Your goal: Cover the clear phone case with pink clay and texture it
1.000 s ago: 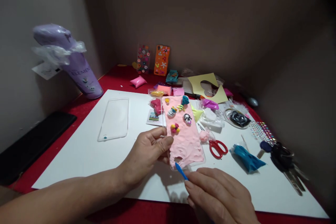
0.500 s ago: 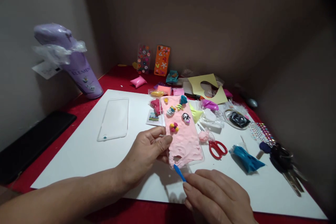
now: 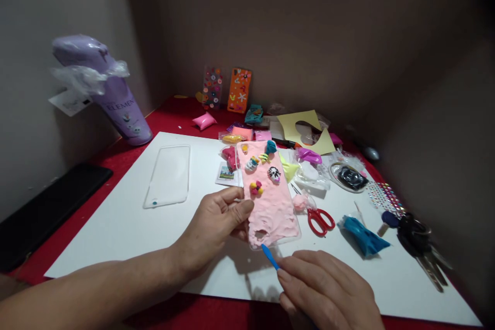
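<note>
My left hand (image 3: 216,224) grips the left edge of a clear phone case coated in pink clay (image 3: 270,201), holding it a little above the white board (image 3: 127,227). Small clay decorations (image 3: 263,170) sit on the case's far half. My right hand (image 3: 328,291) pinches a thin blue tool (image 3: 269,257), its tip just below the near end of the case, beside the camera cut-out.
An empty clear case (image 3: 169,175) lies to the left on the board. Red scissors (image 3: 320,219), a blue clay packet (image 3: 363,237), keys (image 3: 419,242), clay bags and yellow paper (image 3: 305,129) crowd the right. A purple bottle (image 3: 112,98) stands at the back left.
The blue tool's tip has shifted slightly down and right, away from the case's near end. The left hand and the case have stayed almost still.
</note>
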The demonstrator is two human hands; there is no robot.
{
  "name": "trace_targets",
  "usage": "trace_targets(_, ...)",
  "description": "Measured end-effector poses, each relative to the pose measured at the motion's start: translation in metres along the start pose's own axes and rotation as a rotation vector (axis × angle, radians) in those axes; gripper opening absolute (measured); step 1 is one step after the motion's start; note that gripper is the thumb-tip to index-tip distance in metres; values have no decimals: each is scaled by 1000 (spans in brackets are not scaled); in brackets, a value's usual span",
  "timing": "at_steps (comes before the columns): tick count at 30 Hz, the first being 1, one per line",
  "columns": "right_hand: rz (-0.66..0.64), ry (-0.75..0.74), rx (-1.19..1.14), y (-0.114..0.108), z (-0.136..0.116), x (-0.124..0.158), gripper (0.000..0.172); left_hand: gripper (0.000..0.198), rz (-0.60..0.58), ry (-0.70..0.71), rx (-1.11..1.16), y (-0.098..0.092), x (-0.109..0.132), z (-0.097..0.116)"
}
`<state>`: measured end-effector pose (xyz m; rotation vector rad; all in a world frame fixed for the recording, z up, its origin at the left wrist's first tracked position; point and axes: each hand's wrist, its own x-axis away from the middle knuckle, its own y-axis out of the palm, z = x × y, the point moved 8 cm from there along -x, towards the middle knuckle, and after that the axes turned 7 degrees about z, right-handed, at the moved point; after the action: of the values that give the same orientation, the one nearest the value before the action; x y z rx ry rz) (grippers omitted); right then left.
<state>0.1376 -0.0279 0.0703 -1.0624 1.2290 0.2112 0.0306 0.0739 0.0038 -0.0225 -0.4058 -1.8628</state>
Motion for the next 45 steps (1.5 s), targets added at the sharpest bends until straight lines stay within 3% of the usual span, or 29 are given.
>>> trace_targets(9, 14, 41, -28, 0, 4, 0, 9, 25, 21, 11, -10, 0, 1, 3)
trace_targets(13, 78, 43, -12, -3, 5, 1, 9, 27, 29, 7, 11, 1, 2, 6)
trace_targets(22, 54, 84, 20, 0, 6, 3, 7, 25, 7, 22, -1, 1, 1, 3)
trace_targets(27, 152, 49, -62, -1, 8, 9, 12, 24, 6, 37, -56, 3, 3, 7)
trace_targets(32, 127, 104, -124, 5, 16, 16, 11, 26, -2, 57, -81, 4, 3, 10)
trace_targets(45, 142, 77, -149, 5, 11, 12, 13, 23, -26, 54, -83, 5, 5, 6)
